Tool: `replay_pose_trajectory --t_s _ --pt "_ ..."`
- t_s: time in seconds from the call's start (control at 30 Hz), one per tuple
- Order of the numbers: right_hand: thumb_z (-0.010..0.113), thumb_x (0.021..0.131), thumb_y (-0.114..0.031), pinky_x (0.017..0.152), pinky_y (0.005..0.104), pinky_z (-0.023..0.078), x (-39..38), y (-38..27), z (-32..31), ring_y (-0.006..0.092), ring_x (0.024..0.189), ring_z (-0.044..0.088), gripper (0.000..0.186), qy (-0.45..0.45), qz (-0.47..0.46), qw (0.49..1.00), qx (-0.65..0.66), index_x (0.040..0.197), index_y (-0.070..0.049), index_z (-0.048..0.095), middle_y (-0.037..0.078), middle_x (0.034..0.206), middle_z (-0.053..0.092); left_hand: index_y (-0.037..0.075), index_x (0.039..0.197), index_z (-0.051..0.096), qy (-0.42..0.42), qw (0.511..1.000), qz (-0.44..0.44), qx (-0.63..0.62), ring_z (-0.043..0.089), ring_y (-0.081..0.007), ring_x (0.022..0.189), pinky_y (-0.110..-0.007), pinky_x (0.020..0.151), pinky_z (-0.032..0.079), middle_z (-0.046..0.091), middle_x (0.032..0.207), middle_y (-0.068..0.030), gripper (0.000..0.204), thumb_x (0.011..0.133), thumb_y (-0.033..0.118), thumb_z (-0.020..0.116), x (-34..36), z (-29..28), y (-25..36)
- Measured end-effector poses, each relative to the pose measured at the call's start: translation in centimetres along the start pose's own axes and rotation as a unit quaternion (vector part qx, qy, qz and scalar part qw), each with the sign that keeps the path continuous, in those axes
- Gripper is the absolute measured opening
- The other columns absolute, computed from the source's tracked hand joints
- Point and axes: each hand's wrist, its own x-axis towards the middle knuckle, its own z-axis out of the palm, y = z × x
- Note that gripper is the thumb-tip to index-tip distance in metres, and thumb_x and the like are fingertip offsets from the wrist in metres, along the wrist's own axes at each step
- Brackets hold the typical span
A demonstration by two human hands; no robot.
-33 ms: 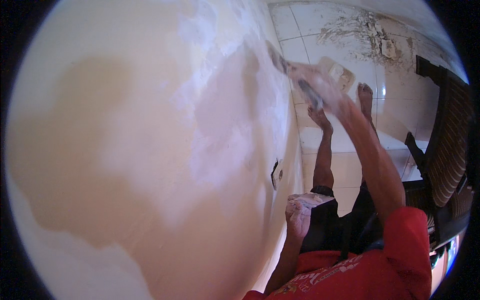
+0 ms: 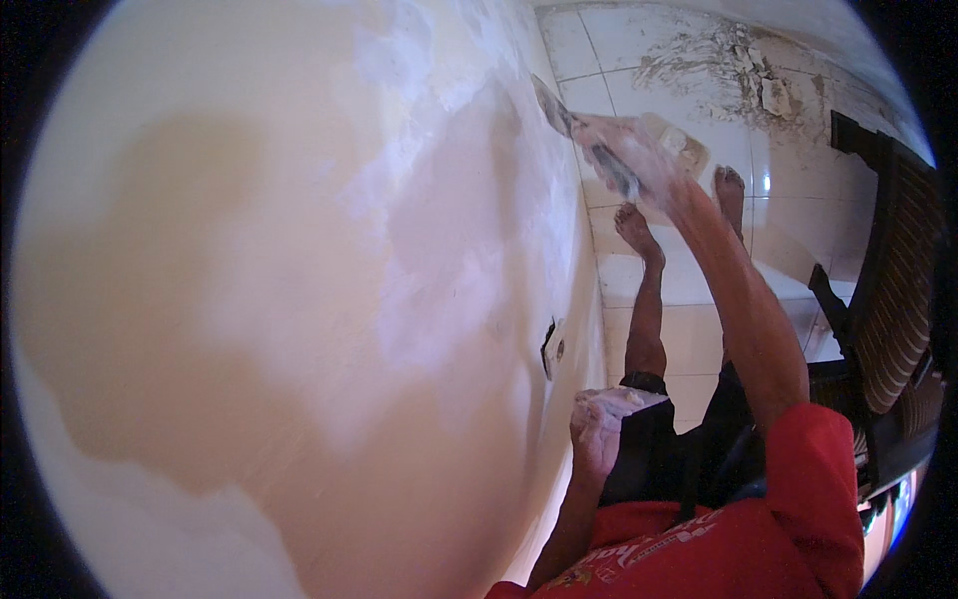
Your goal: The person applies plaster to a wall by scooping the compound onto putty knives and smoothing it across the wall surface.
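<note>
One broad cream wall [image 2: 279, 329], patched with pale filler, fills most of the view; beside the wall lies a tiled floor [image 2: 679, 290] with the person's bare feet on it; a dark slatted chair [image 2: 898, 290] stands well away from the wall; the right hand [image 2: 634, 150], fingers closed round a putty knife [image 2: 559, 112], presses its blade to the wall; the left hand [image 2: 599, 424], filler-smeared and near the wall, grips a white lump, though what it is cannot be told.

Red short-sleeved shirt [image 2: 788, 519] with printed front, dark shorts [image 2: 649, 449], bare feet [image 2: 639, 230].
</note>
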Motion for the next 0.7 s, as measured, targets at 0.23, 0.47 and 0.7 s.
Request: replay_pose_trajectory --t_s 0.23,0.47,0.7 --pt "0.064 0.086 -0.031 0.045 0.0269 0.040 4.9 1.1 0.4 0.0102 0.056 0.049 0.027 -0.069 0.044 0.994 0.074 0.090 -0.004 0.066 0.000 0.070 0.053 0.006 0.118 0.050 0.004 1.000 0.001 0.005 0.057 -0.0263 0.111 -0.044 0.103 0.041 0.059 0.113 -0.0118 0.025 0.097 0.017 0.056 -0.7 -0.9 -0.6" --pt "0.062 0.087 -0.027 0.049 0.0249 0.040 -5.5 -5.2 5.5 0.0073 0.056 0.049 0.038 -0.087 0.006 0.996 -0.019 0.113 0.001 0.063 0.000 0.067 0.056 0.005 0.119 0.049 -0.013 1.000 -0.011 -0.001 0.056 -0.0262 0.112 -0.044 0.105 0.039 0.059 0.114 -0.0118 0.026 0.098 0.018 0.056 -0.4 -0.1 0.1" --pt "0.056 0.090 -0.018 0.064 0.0287 0.047 -13.8 -8.0 9.6 0.0124 0.069 0.056 0.049 -0.167 -0.042 0.979 -0.113 0.135 0.002 0.051 0.007 0.083 0.063 0.005 0.117 0.050 0.005 0.999 -0.028 -0.016 0.055 -0.0217 0.101 -0.039 0.094 0.042 0.058 0.105 -0.0084 0.027 0.095 0.018 0.057 -0.2 0.4 -0.3"
